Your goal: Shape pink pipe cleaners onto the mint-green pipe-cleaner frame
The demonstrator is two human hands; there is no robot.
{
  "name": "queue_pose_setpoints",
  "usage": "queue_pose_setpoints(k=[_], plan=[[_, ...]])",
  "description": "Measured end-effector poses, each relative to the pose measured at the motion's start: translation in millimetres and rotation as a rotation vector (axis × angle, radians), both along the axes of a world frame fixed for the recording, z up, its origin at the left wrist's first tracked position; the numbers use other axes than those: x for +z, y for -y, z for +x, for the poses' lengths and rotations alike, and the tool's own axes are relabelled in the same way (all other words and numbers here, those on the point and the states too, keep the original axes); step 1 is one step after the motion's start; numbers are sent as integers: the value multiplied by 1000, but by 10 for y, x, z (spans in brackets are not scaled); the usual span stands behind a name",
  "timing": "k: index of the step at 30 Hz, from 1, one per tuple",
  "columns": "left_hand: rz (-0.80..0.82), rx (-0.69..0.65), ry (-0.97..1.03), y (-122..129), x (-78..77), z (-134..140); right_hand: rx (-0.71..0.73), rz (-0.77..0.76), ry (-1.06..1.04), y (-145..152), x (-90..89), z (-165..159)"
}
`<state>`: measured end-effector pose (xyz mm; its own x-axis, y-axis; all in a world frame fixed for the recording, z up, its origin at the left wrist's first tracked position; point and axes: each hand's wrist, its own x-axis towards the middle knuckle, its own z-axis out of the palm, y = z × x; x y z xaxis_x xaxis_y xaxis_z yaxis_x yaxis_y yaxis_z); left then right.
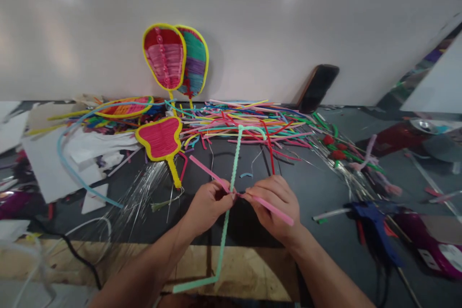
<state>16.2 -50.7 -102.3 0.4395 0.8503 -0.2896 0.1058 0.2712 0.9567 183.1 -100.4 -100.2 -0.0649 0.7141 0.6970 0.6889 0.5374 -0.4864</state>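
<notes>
My left hand (211, 204) pinches a mint green pipe cleaner (223, 238) together with a pink pipe cleaner (207, 169) where the two cross. The mint one looks twisted along its upper length, hooks to the right at the top and bends left at its lower end. Close by on the right, my right hand (275, 204) is closed on the other part of the pink pipe cleaner, whose end sticks out to the lower right. Both hands are above the table's front edge, with their fingertips almost touching. A red pipe cleaner (271, 154) stands just beyond my right hand.
Behind lies a heap of colored pipe cleaners (231, 120). Pipe-cleaner fans (164, 57) lean on the wall; a pink one (160, 139) with yellow edging lies nearer. A phone (319, 87) leans at the back. To the right is a blue glue gun (373, 226); wires (144, 192) lie left.
</notes>
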Motion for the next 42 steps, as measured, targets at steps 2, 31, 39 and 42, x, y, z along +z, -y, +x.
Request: queue_pose_setpoints(k=[2, 31, 39, 42], plan=[[-11, -58, -7, 10, 21, 11, -39, -27, 7, -12, 20, 1], [-382, 88, 423, 15, -52, -1, 229, -879, -1150, -57, -90, -93], [-271, 54, 349, 24, -64, 26, 378, -985, -1479, -61, -160, -205], [-223, 53, 299, 26, -79, 33, 364, -983, -1511, -60, -173, -229]])
